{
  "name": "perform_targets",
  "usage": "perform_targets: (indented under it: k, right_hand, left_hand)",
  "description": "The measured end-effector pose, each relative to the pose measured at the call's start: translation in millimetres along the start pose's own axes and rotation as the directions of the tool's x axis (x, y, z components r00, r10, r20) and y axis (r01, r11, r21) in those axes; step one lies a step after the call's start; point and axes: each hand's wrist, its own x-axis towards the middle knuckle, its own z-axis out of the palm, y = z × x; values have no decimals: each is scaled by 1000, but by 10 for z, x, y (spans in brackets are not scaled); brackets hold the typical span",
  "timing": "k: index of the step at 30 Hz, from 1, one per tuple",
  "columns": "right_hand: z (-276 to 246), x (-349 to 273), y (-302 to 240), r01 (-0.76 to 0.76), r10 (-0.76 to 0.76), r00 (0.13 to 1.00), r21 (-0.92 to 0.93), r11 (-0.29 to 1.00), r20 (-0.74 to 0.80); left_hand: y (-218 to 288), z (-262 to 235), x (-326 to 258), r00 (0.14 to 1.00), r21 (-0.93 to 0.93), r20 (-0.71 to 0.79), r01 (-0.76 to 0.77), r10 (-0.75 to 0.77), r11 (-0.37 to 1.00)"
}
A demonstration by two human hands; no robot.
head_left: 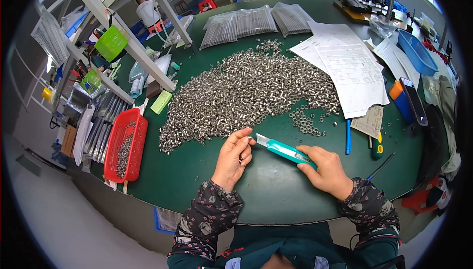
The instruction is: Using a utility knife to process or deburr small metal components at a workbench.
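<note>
By the right grip (pixel 326 171), a green utility knife (pixel 286 151) is clasped at its rear end, with the thumb against the near side. In the left grip (pixel 231 158), what seems to be a small metal ring (pixel 250 139) is pinched between thumb and forefinger (a glint lower among the curled fingers may be another piece, but that cannot be told). The bared blade (pixel 261 140) is held just beside those fingertips; whether the ring is touched by it cannot be made out.

A cut to the left fingertips is judged the chief risk: it could be caused by a slip of the blade off the hard, curved metal, or by too firm a push. The ring could also be flicked loose if it is pinched too lightly, and the thin blade could be snapped by sideways prying.

The knife is held above the bench (pixel 271 197), in front of the body. Its long axis is slanted from the right grip at lower right to the blade at upper left, so the tip is pointed toward the left fingertips. Beyond it, a broad heap of metal rings (pixel 246 92) is spread, by which a dropped ring could easily be hidden.
</note>
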Motion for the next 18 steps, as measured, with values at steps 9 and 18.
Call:
perform_targets:
  k: [9,18]
  right_hand:
    - [-16,2,9,-74,68,994,76,994,80]
    - [-14,11,37,-104,84,988,159,982,129]
  left_hand:
    - [-13,-8,2,999,61,18,-34,33,998]
    - [-1,13,-3,998,154,-17,-60,64,986]
